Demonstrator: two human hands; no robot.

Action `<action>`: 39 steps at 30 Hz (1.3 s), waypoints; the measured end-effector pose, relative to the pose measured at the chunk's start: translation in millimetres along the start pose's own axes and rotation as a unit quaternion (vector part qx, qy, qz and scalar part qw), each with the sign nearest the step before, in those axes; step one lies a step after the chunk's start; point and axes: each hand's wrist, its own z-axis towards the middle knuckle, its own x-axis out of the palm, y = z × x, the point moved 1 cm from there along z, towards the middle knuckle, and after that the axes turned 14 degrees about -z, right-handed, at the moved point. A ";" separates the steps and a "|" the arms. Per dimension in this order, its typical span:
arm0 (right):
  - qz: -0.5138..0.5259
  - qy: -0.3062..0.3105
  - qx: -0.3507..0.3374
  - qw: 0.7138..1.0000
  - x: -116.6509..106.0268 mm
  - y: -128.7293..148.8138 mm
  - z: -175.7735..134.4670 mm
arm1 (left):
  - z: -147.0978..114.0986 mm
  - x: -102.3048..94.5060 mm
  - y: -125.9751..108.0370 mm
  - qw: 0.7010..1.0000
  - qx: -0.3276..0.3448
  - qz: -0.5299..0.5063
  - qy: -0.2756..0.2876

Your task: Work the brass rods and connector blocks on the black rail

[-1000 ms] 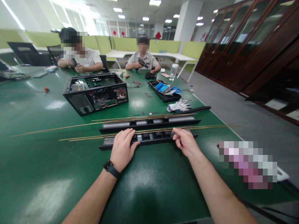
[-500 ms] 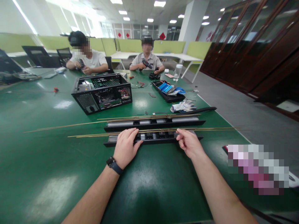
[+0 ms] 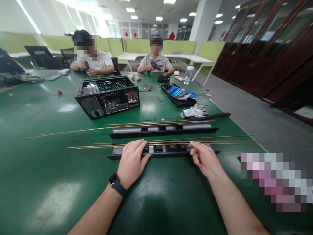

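Just in front of me lies a long black channel-like strip point(image 3: 168, 154) with a grey inner face and dark blocks along it. My left hand point(image 3: 132, 160) lies over its left part, fingers across the top and thumb at the near edge, gripping it. Thin brass-coloured rods point(image 3: 85, 147) run lengthwise along this strip and stick out past both ends. At the strip's right part, my right hand point(image 3: 205, 160) has its fingers curled in a pinch at the rods; the fingertips partly hide the contact. A second similar strip point(image 3: 166, 133) lies parallel behind, with more thin rods point(image 3: 73, 132) along it.
An open black computer case point(image 3: 107, 98) stands at the back left. Gloves point(image 3: 194, 112), a black tray point(image 3: 181, 101) with blue items and a bottle point(image 3: 188, 75) are at the right. Across the green table point(image 3: 61, 182) sit two people, one with a power drill point(image 3: 155, 65).
The view has shifted slightly. The rods on the near strip have spread a little apart, their right ends fanning out. Both hands keep their places at the strip.
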 end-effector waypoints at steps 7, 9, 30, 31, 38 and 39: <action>-0.014 0.006 -0.002 1.000 -2.3 -0.7 -1.9 | -1.5 -1.1 -3.1 1.000 -0.002 0.004 0.005; -0.015 0.007 -0.003 1.000 -2.7 -1.0 -2.1 | -1.8 -1.3 -4.2 1.000 -0.003 0.007 0.006; -0.022 0.005 0.013 1.000 -4.2 -0.8 -5.9 | -3.4 -5.0 -11.7 1.000 -0.026 0.009 0.009; -0.021 0.005 0.014 1.000 -4.5 -1.0 -5.9 | -3.3 -5.2 -12.1 1.000 -0.027 0.009 0.009; -0.022 0.005 0.013 1.000 -5.7 -3.6 -3.3 | -4.0 -4.3 -13.6 0.999 -0.028 0.008 0.017; -0.022 0.005 0.011 1.000 -5.8 -3.8 -3.1 | -4.4 -3.8 -13.5 0.999 -0.027 0.008 0.017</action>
